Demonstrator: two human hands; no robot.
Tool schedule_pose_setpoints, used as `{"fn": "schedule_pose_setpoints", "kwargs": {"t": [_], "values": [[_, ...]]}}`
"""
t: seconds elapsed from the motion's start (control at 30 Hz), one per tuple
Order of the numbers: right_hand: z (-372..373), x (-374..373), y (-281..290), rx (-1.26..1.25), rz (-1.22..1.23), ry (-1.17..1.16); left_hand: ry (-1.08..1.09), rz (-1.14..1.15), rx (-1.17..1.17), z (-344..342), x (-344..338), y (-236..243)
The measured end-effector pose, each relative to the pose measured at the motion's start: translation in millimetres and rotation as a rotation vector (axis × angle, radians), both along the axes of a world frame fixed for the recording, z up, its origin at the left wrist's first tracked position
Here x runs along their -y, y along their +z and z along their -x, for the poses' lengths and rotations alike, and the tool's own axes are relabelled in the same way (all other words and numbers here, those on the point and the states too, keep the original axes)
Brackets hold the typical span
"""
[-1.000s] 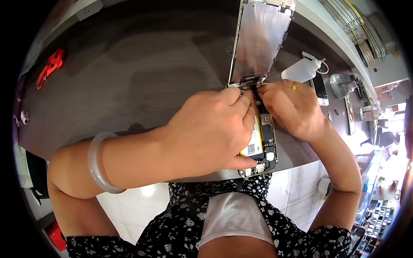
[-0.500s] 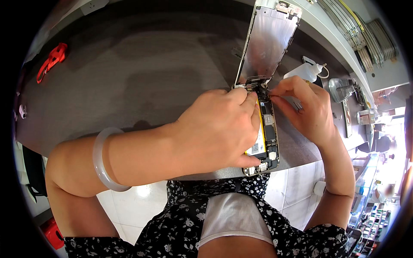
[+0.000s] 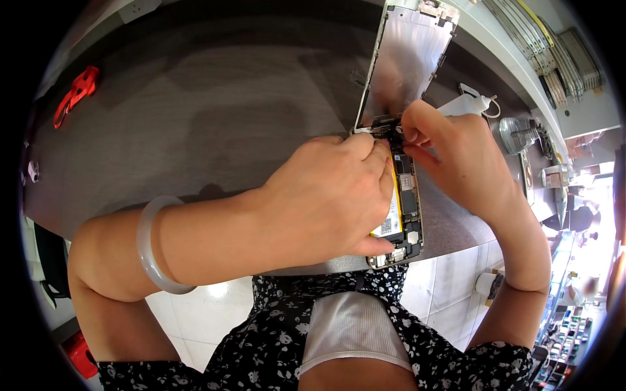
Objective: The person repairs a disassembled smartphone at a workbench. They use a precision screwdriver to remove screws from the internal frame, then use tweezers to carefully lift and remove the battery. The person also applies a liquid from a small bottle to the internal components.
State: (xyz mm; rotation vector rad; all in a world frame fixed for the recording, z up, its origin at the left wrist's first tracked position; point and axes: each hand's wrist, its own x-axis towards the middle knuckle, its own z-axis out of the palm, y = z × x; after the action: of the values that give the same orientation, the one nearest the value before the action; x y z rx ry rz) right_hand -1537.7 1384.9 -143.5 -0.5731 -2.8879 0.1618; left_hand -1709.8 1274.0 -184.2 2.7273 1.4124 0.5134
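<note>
An opened smartphone (image 3: 409, 203) lies near the table's front edge, its inner parts and a yellow-edged battery (image 3: 392, 218) exposed. The screen panel (image 3: 412, 55) is folded up and away at the phone's far end, its silvery back showing. Spread along the phone's left side, my left hand (image 3: 336, 195) holds it, thumb near the bottom end and fingertips by the top. My right hand (image 3: 460, 153) has its thumb and fingers bent together in a pinch over the top right corner, beside the screen joint. Whatever lies between those fingertips is hidden.
A white squeeze bottle (image 3: 462, 106) lies behind my right hand, with a glass jar (image 3: 517, 133) farther right. Several thin frames (image 3: 521, 36) stand in a row on the upper right shelf. A red strap-like item (image 3: 81, 88) lies at the far left of the table (image 3: 215, 91).
My right hand has shifted slightly left and up, closer over the screen joint, its fingers curled more. My left hand and the phone have stayed nearly in place.
</note>
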Motion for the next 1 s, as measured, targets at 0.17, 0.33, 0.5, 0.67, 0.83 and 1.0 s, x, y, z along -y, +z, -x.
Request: {"fn": "schedule_pose_setpoints", "kwargs": {"t": [0.17,0.33,0.5,0.67,0.83,1.0], "values": [[-7,5,-9,-0.086,-0.076,0.017,-0.003,0.022,0.021,0,0,1],[-13,2,-10,-0.186,-0.068,0.026,-0.004,0.039,0.014,-1,-1,4],[-25,4,6,-0.372,-0.195,-0.022,-0.019,0.003,0.015,-1,-2,0],[-28,25,-12,-0.159,0.0,0.071,-0.011,0.018,0.017,-1,-2,2],[-20,6,-24,-0.205,-0.202,0.101,-0.011,0.009,0.021,0,-3,1],[-10,-7,-24,-0.264,-0.22,0.221,-0.004,0.031,0.022,-1,-2,3]]}}
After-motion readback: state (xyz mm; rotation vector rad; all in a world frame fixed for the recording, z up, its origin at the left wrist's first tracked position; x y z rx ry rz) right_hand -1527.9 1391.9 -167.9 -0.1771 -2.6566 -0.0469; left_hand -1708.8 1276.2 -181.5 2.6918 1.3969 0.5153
